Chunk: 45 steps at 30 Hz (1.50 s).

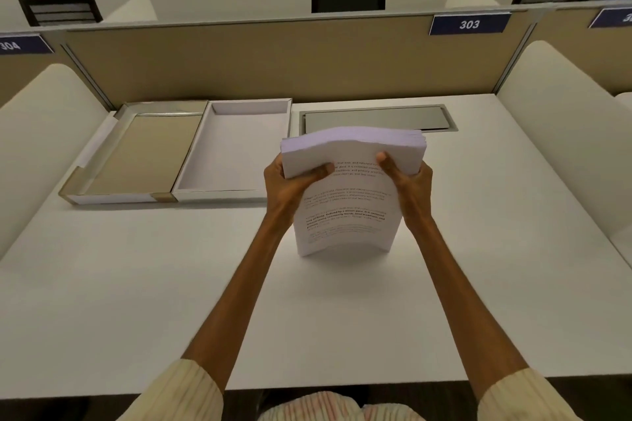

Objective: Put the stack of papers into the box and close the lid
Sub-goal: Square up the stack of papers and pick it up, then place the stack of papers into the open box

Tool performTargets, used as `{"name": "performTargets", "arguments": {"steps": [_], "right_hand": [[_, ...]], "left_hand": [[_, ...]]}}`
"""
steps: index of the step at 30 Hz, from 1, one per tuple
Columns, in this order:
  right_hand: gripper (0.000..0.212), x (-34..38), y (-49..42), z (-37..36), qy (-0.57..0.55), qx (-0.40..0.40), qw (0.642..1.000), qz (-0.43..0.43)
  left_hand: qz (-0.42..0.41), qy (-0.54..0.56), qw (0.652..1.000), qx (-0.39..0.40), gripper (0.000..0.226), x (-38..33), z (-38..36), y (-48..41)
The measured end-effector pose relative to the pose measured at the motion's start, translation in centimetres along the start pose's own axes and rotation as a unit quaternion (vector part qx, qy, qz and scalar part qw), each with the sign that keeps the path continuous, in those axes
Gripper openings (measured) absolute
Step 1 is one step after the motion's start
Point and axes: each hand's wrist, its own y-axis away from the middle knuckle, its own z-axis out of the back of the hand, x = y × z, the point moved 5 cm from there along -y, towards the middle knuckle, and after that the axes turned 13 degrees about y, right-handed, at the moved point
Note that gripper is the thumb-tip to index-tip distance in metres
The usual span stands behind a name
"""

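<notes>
On the far left tabletop (136, 284), open box (236, 150) beside its lid (136, 154), nothing blocking. Left hand (290, 188) and right hand (410, 184), fingers clamped, hold stack of papers (349, 188) upright, mid-tabletop.

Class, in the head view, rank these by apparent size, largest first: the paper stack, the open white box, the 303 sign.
1. Open white box
2. Paper stack, nearer the camera, so this order is unsure
3. 303 sign
</notes>
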Motion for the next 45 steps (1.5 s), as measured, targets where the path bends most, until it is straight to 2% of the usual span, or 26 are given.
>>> {"name": "performTargets", "arguments": {"steps": [2, 3, 4, 7, 9, 10, 12, 14, 16, 17, 19, 21, 23, 25, 29, 37, 40, 45], "right_hand": [[0.066, 0.9, -0.3, 0.1, -0.024, -0.024, 0.999, 0.015], [0.068, 1.5, -0.6, 0.3, -0.032, -0.044, 0.998, 0.024], [0.063, 2.0, -1.0, 0.3, -0.036, -0.063, 0.997, 0.029], [0.028, 2.7, -2.0, 0.5, -0.022, -0.112, 0.993, 0.024], [0.029, 2.6, -2.1, 0.4, -0.014, -0.121, 0.992, 0.023], [0.034, 2.5, -2.1, 0.5, -0.012, -0.117, 0.993, 0.025], [0.052, 2.3, -1.9, 0.7, -0.025, -0.082, 0.996, 0.040], [0.075, 1.7, -1.5, 0.6, -0.045, -0.008, 0.997, 0.056], [0.085, 0.4, -0.8, 0.5, -0.048, 0.052, 0.997, 0.041], [0.080, -0.2, -0.5, 0.5, -0.041, 0.063, 0.997, 0.023], [0.051, -1.5, -0.1, 0.3, -0.020, 0.069, 0.997, -0.004], [0.029, -1.9, 0.0, 0.0, -0.008, 0.062, 0.998, -0.020], [0.028, -1.7, -0.3, -0.2, -0.006, 0.053, 0.998, -0.019], [0.028, -1.3, -0.5, -0.2, -0.011, 0.050, 0.999, -0.015], [0.029, -1.6, -0.7, -0.4, 0.001, 0.058, 0.998, -0.002], [0.035, -5.8, 0.7, -1.4, 0.026, 0.078, 0.996, -0.038], [0.037, -7.2, 1.2, -1.7, 0.042, 0.077, 0.995, -0.057], [0.028, -6.8, 0.5, -2.0, 0.050, 0.067, 0.995, -0.062]], "left_hand": [[-0.013, 0.005, 1.000, 0.010, 0.063, -1.2, -0.3, -0.3], [-0.021, 0.008, 1.000, 0.009, 0.064, -1.9, -0.6, -0.5], [-0.026, 0.010, 1.000, 0.003, 0.059, -2.5, -0.9, -0.9], [-0.047, -0.002, 0.998, -0.036, 0.024, -2.9, -1.1, -1.9], [-0.055, -0.008, 0.997, -0.047, 0.016, -2.6, -1.1, -2.1], [-0.056, -0.004, 0.997, -0.048, 0.019, -2.5, -1.2, -2.1], [-0.068, 0.000, 0.996, -0.051, 0.039, -2.5, -1.1, -1.8], [-0.096, 0.015, 0.994, -0.042, 0.061, -2.1, -1.0, -1.2], [-0.104, 0.036, 0.993, -0.029, 0.069, -0.7, -0.6, -0.6], [-0.095, 0.038, 0.995, -0.021, 0.071, 0.3, -0.4, -0.2], [-0.058, 0.019, 0.998, -0.011, 0.072, 2.1, 0.1, 0.4], [-0.033, -0.015, 0.999, -0.015, 0.053, 3.0, 0.5, 0.4], [-0.036, -0.025, 0.999, -0.008, 0.038, 2.4, 0.6, 0.1], [-0.050, -0.031, 0.998, 0.003, 0.034, 1.5, 0.4, -0.1], [-0.057, -0.032, 0.998, 0.015, 0.038, 1.8, 0.8, -0.2], [0.017, -0.070, 0.997, 0.017, 0.054, 7.1, 3.1, 0.7], [0.032, -0.087, 0.996, 0.007, 0.053, 8.1, 3.5, 0.8], [0.025, -0.081, 0.996, 0.004, 0.044, 7.0, 2.8, 0.6]]}}
